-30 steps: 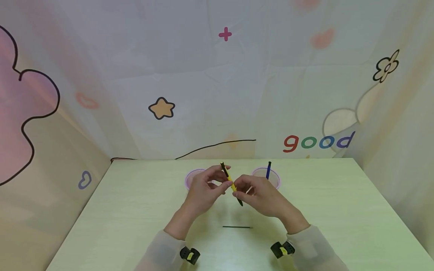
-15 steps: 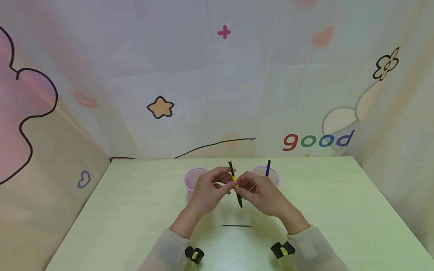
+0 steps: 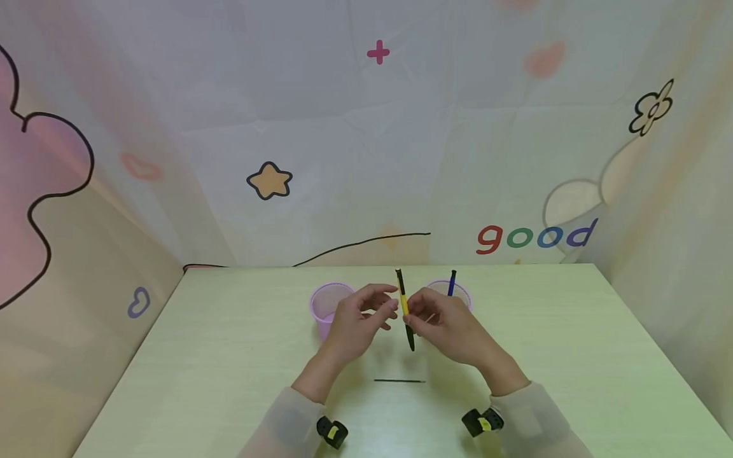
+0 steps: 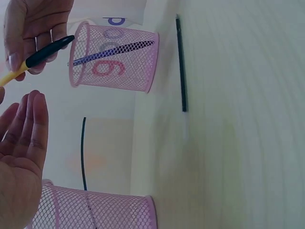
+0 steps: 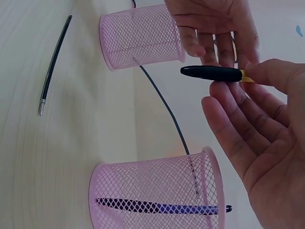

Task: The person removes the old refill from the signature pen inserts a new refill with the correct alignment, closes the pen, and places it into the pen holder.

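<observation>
My right hand pinches a yellow-and-black pen between thumb and fingers above the table, its black tip pointing down. Just left of the pen is my left hand, fingers relaxed and apart from it; in the left wrist view the fingers of that hand lie fairly straight. Below both hands, a thin dark pen refill lies crosswise on the table. In the right wrist view its metal tip shows, and the pen's black end sticks out past the right thumb.
Behind the left hand stands a pink mesh pen cup. A second mesh cup, behind the right hand, holds a blue pen. A printed cloth backdrop rises at the table's far edge.
The left hand has let go of the pen, which both hands held before. The pen has turned more upright and moved slightly right with the right hand. The refill stays put.
</observation>
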Tool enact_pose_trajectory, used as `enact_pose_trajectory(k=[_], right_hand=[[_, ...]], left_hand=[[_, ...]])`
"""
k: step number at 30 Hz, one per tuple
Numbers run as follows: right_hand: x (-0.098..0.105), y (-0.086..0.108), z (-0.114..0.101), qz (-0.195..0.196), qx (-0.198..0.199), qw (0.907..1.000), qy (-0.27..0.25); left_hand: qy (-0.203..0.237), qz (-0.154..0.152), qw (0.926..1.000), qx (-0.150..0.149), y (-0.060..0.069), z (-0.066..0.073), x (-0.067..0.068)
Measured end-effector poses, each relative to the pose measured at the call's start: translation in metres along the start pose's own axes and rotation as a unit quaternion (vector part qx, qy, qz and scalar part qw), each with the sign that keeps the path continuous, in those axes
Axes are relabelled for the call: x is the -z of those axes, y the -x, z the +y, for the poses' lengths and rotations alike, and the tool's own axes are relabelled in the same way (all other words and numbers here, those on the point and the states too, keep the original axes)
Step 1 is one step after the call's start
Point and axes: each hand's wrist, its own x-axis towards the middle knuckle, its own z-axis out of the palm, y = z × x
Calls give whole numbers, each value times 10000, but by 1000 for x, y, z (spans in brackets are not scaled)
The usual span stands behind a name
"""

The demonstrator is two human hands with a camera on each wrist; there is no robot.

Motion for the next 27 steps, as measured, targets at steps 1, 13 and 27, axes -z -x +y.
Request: enact_pose_trajectory(k=[1, 13, 27], right_hand=[[0, 1, 0, -5, -17, 10000, -8], [10, 8, 4, 157, 68, 9998, -118], [18, 15, 12, 310, -5, 9993, -207]], left_hand=[[33, 15, 10000, 29, 0, -1, -1], [-694, -1, 9976, -55, -1, 6, -17], [-290, -336, 9975, 547, -6, -19, -35]])
